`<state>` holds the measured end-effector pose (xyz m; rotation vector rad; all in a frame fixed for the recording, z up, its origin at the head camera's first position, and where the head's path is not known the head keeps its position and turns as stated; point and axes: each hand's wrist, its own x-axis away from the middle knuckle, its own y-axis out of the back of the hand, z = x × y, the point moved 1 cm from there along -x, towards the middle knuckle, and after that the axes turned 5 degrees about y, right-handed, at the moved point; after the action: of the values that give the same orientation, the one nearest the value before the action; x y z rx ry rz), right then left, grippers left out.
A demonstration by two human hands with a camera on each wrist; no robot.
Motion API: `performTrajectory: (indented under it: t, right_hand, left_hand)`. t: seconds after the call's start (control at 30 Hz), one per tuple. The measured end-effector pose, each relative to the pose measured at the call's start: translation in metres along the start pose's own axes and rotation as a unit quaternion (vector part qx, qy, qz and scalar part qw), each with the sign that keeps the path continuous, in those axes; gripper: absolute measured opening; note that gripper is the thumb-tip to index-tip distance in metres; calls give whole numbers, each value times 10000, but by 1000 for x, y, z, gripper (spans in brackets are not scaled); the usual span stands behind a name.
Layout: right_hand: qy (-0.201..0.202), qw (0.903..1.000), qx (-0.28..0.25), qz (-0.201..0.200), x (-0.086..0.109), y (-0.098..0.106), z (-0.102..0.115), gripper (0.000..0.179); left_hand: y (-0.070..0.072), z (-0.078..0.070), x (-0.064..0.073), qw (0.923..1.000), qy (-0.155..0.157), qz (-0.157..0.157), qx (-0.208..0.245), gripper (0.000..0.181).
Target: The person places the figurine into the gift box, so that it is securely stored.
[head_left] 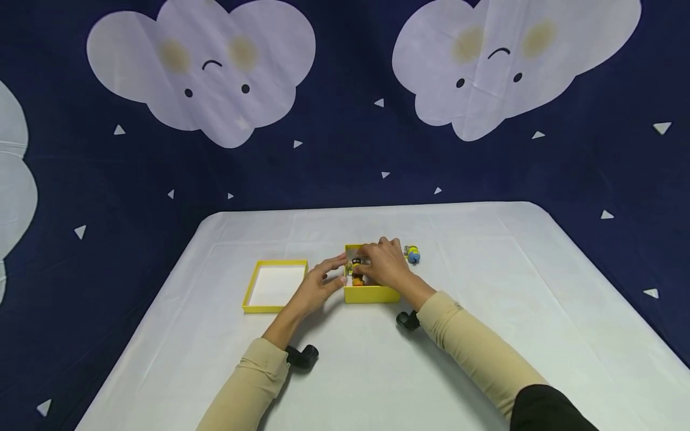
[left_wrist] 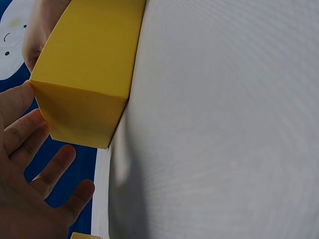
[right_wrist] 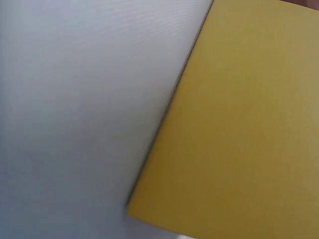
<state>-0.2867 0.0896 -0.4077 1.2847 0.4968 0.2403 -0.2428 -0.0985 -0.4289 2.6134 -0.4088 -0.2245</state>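
A yellow open box (head_left: 372, 294) stands on the white table, with small toy figures (head_left: 358, 279) inside, one with orange on it. My left hand (head_left: 315, 288) is at the box's left side, fingers extended; in the left wrist view its fingertips (left_wrist: 20, 99) touch the yellow box (left_wrist: 84, 50) near a top corner. My right hand (head_left: 385, 263) reaches over the box with thumb and fingers bent down among the figures; whether it pinches one is hidden. The right wrist view shows only the yellow box side (right_wrist: 239, 124) and white cloth.
A yellow-rimmed lid (head_left: 275, 310) lies inside-up left of the box. A small blue and yellow toy figure (head_left: 412, 255) lies on the table just right of the box. The white table (head_left: 485, 251) meets a dark blue cloud-print backdrop (head_left: 345, 167).
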Motion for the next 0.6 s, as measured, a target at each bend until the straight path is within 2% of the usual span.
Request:
performTrajectory:
  t: [0.27, 0.6]
  right_hand:
    - [-27, 9983, -423, -402, 2, -1, -4, 42]
    - [-7, 9918, -1067, -706, 3, 5, -7, 40]
  left_hand:
    - [1, 0, 1, 10000, -24, 9, 54, 45]
    - [1, 0, 1, 10000, 19, -1, 64, 44]
